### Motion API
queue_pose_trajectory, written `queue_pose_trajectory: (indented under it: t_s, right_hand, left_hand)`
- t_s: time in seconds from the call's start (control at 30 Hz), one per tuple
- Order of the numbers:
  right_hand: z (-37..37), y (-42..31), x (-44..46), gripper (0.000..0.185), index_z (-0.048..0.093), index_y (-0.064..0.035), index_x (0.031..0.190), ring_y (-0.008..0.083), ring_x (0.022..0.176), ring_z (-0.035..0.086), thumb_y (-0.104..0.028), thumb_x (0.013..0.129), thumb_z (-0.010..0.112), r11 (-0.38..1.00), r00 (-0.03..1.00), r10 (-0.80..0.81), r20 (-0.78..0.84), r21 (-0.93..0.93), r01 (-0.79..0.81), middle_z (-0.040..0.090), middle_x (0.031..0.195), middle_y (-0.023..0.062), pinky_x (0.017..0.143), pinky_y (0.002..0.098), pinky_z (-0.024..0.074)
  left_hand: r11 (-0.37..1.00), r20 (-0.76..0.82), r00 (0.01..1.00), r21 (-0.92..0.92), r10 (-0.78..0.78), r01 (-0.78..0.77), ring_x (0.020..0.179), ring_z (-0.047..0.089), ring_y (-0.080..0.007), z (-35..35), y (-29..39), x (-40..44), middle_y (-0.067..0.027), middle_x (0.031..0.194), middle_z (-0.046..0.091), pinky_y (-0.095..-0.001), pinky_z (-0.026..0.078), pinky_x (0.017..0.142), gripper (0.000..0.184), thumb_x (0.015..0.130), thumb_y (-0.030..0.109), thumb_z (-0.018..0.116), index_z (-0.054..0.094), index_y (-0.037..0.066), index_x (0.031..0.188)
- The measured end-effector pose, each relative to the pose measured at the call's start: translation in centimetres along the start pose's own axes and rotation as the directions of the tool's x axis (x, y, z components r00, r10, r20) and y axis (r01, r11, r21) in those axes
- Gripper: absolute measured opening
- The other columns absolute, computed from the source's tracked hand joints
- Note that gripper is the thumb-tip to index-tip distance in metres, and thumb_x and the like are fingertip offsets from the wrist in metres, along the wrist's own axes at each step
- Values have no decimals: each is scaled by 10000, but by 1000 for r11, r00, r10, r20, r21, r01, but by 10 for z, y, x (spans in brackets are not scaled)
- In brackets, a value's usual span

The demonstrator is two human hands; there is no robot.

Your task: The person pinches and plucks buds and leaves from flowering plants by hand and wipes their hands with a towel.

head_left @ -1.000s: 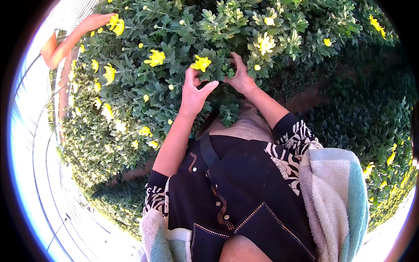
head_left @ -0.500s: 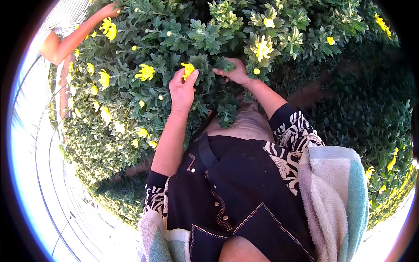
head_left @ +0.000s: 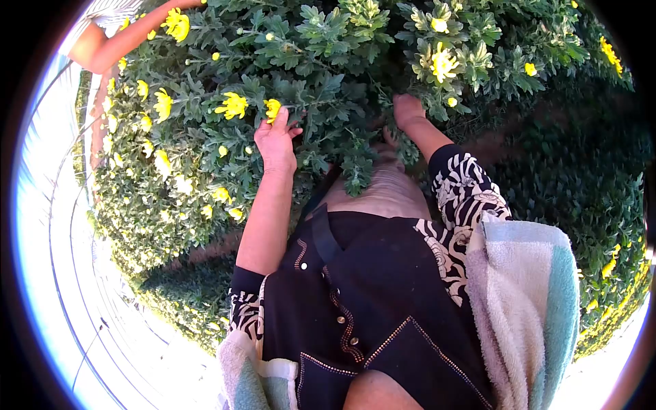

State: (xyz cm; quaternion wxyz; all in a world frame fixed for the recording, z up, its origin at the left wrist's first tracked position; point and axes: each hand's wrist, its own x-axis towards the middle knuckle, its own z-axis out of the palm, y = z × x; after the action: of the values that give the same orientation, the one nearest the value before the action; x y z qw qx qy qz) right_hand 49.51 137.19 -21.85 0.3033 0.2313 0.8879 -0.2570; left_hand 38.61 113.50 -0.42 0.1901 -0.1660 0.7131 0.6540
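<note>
My left hand (head_left: 275, 142) is closed on a yellow flower (head_left: 272, 110), with the thumb against its petals and other fingers partly spread beside the leaves. A second yellow flower (head_left: 233, 106) stands just to its left. My right hand (head_left: 408, 109) is closed among the green leaves (head_left: 355, 147) to the right of the middle; its fingertips and anything in them are hidden. A pale yellow flower (head_left: 443, 63) is above and right of that hand.
At the upper left another person's bent arm (head_left: 113, 51) reaches into the plants. Yellow blooms and buds dot the bushes on the left. A striped towel (head_left: 523, 287) hangs at my right side. Dark shaded foliage (head_left: 574, 164) fills the right.
My left hand has moved left and slightly down, with the yellow flower. My right hand has moved right and closed among the leaves. The other person's arm has shifted upward.
</note>
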Motion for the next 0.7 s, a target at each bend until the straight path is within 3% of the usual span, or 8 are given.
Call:
queue_pose_trajectory:
  t_s: [0.1,0.17,0.3,0.37,0.43,0.47,0.6,0.7]
  right_hand:
    - [49,20,15,327,566,-70,1172,444,1124,579,-233,892,605,980,966,-81,-246,159,123,600,1221,222,922,527,474]
    - [-56,-36,-46,338,559,-43,1163,395,1201,535,-294,942,508,971,995,-97,-6,218,96,595,1253,204,1049,483,370]
    - [-78,-66,-47,244,614,-28,1046,425,1006,591,-223,899,605,779,714,-362,-600,226,585,628,1100,217,883,474,474]
    - [-79,-82,-36,202,649,-37,943,329,815,641,-231,886,658,701,743,-288,-604,396,594,676,941,135,756,422,509]
    - [-95,-91,-36,214,675,-58,934,171,657,612,-262,876,702,350,969,-226,-98,921,174,663,785,41,653,329,504]
    - [-98,-92,-36,237,693,-74,986,65,610,550,-277,869,725,385,960,-271,-69,906,174,645,737,-11,602,276,484]
    - [-74,-103,-13,297,696,-59,1035,129,644,595,-281,843,744,430,815,-537,-215,762,484,682,802,44,634,303,492]
    - [-82,-109,-8,325,687,-39,1042,155,667,610,-278,831,753,580,789,-614,33,697,422,681,802,63,646,322,493]
  left_hand:
    - [999,18,1000,51,-14,13,755,602,-90,-13,1,6,8,970,643,-250,530,566,150,941,133,636,624,63,1074]
    - [994,94,995,102,27,-37,805,588,-70,-9,0,0,31,981,636,-257,533,608,159,945,150,634,629,87,1091]
    - [985,212,977,168,6,-42,892,585,-77,-10,0,-3,31,1046,637,-280,541,671,223,953,154,623,623,89,1166]
    - [982,228,974,186,-5,-39,892,586,-70,-12,3,-6,38,1046,639,-282,539,682,232,953,155,624,619,87,1175]
    - [974,278,960,222,-22,-42,885,590,-65,-13,5,-7,47,1028,639,-283,539,689,236,952,153,622,618,92,1181]
    - [974,280,960,221,-21,-44,885,590,-65,-12,7,-7,47,1028,639,-283,539,689,236,953,153,622,618,92,1181]
    - [965,357,933,255,-38,-58,885,580,-53,-12,5,-7,54,999,630,-269,530,704,248,953,155,621,617,104,1196]
    - [939,370,928,299,51,-170,831,506,-38,-1,10,-9,62,910,589,-227,450,737,154,937,147,641,626,48,1054]
